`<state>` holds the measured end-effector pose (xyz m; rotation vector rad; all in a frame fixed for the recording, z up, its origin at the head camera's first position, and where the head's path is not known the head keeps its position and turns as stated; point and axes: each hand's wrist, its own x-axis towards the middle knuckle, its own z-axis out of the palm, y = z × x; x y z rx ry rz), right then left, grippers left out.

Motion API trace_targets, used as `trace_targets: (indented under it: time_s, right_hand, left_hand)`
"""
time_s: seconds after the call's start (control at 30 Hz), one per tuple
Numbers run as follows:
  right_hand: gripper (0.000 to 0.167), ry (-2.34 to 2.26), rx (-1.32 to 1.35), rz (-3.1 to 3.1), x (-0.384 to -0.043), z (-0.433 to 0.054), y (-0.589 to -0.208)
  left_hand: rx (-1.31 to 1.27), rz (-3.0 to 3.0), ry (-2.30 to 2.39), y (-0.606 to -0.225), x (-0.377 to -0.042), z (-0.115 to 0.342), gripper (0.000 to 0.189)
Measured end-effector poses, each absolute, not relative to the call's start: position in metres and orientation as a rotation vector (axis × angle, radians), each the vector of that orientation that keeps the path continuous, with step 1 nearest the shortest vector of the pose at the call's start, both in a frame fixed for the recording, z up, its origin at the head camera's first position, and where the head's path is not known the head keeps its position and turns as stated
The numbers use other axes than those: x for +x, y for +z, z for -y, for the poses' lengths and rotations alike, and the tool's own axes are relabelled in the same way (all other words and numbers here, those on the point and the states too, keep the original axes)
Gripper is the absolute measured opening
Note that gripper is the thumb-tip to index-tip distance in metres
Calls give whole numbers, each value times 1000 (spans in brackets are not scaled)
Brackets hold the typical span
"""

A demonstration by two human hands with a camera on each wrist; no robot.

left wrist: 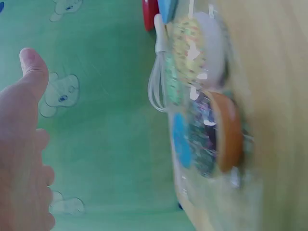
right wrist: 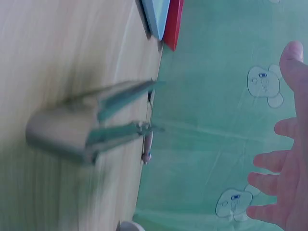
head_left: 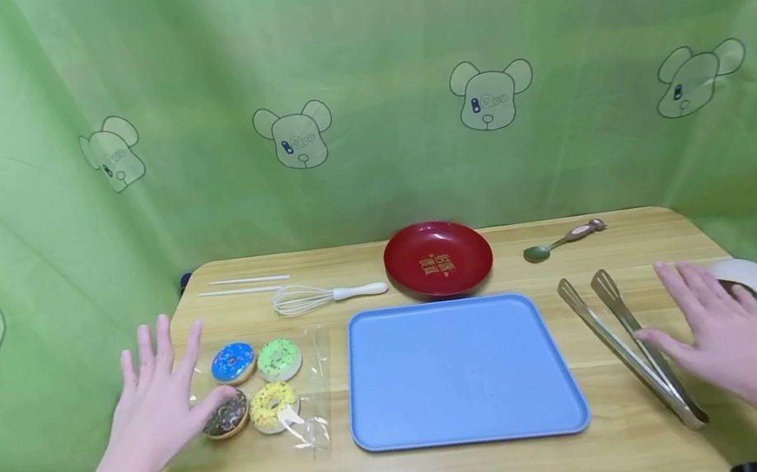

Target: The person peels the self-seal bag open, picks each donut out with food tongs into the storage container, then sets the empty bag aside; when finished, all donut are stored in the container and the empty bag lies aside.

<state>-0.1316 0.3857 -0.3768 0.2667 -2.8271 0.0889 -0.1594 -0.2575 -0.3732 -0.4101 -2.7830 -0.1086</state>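
My left hand (head_left: 159,398), fingers spread and holding nothing, hovers by the left side of a clear bag of toy donuts. The bag shows a blue donut (head_left: 233,363), a green donut (head_left: 280,359), a yellow donut (head_left: 274,408) and a chocolate donut (head_left: 227,417), the last partly behind my thumb. On the right, my right hand (head_left: 733,335) is also spread above the table, between metal tongs (head_left: 640,359) and a white ladle (head_left: 747,273) that it partly covers. In the right wrist view the tongs (right wrist: 62,130) lie below the hand, apart from it.
A blue tray (head_left: 461,372) lies mid-table, with a red plate (head_left: 438,259) behind it. Farther back are a white whisk (head_left: 358,291), two white chopsticks (head_left: 241,291) and a spoon (head_left: 567,239). Green curtains (head_left: 346,41) hang close behind and beside the table.
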Motion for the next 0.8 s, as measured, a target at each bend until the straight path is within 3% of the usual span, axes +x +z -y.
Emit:
trace_targets:
  time_s: [0.8]
  right_hand:
    - [69, 574, 435, 2668, -144, -283, -395]
  left_hand:
    - [-392, 3029, -815, -436, -138, 295, 95]
